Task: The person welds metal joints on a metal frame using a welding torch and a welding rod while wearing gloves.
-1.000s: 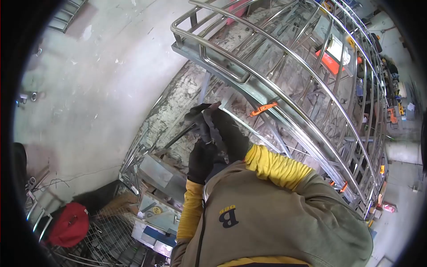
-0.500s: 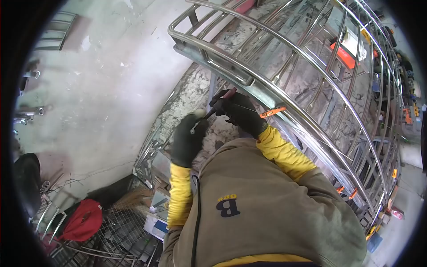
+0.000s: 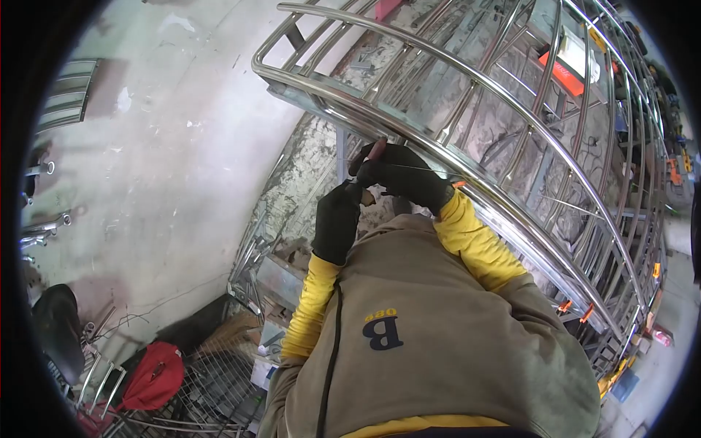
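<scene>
Both my hands wear black gloves and meet in front of my chest, beside the lower rail of a shiny metal tube frame (image 3: 409, 135). My right hand (image 3: 405, 175) is closed round a slim tool with a reddish-brown end (image 3: 377, 150); its kind is not clear. A thin rod (image 3: 577, 207) runs from near this hand to the right, across the frame. My left hand (image 3: 339, 219) is closed against the right, at the tool's lower part. Its fingertips and the tool's lower end are hidden.
An orange-red box (image 3: 564, 74) lies beyond the frame's bars. Orange clamps (image 3: 586, 313) sit along the lower rail. At lower left are a red cloth item (image 3: 152, 376) and a wire mesh (image 3: 212, 376). Metal scraps (image 3: 252, 266) lie left of my arm.
My left hand has moved up and right until it meets my right hand on the tool. The view has shifted slightly. The orange clamp near my right wrist is now mostly hidden.
</scene>
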The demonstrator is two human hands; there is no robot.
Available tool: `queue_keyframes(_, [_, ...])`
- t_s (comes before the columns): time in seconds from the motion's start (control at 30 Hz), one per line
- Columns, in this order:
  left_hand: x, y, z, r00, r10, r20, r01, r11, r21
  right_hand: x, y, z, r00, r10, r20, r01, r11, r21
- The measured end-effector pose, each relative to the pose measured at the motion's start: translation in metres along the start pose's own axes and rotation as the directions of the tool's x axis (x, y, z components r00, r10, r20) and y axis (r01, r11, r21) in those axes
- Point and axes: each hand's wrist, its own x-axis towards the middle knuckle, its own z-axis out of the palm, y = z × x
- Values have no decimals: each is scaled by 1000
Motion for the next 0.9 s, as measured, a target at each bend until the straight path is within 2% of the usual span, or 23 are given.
queue_keyframes(0.13, [2, -4, 6, 991, -127, 50, 124, 990, 63, 3, 2, -5, 1000, -17, 0, 17, 1000, -22])
queue_keyframes(0.2, [4, -6, 7, 990, -125, 68, 125, 992, 11, 0, -2, -4, 998, -11, -54, 10, 1000, -28])
queue_keyframes(0.33, [7, 2, 9, 998, -64, 24, 63, 997, 48, 5, 6, -17, 998, 5, -70, -9, 998, -62])
queue_keyframes(0.4, [9, 8, 9, 946, -317, 65, 322, 940, -110, 6, 7, -20, 999, -23, -38, 20, 997, -72])
queue_keyframes(0.43, [9, 6, 10, 946, -319, 64, 324, 940, -110, 7, 9, -22, 999, -21, -37, 19, 997, -71])
queue_keyframes(0.5, [9, -1, 12, 999, -40, 10, 40, 997, 73, 9, 16, -25, 999, -44, -28, 41, 995, -91])
queue_keyframes(0.6, [8, -3, 15, 994, -107, 13, 106, 992, 68, 9, 17, -24, 996, -83, -40, 79, 993, -86])
queue_keyframes(0.73, [8, -3, 16, 992, -125, 8, 124, 990, 68, 6, 10, -22, 995, -85, -57, 79, 991, -104])
queue_keyframes(0.83, [8, -6, 16, 998, -59, 2, 59, 998, 35, 8, 12, -24, 998, -40, -43, 35, 992, -124])
queue_keyframes(0.9, [7, -8, 15, 999, -37, 12, 37, 999, 39, 7, 12, -20, 990, -135, -35, 131, 988, -83])
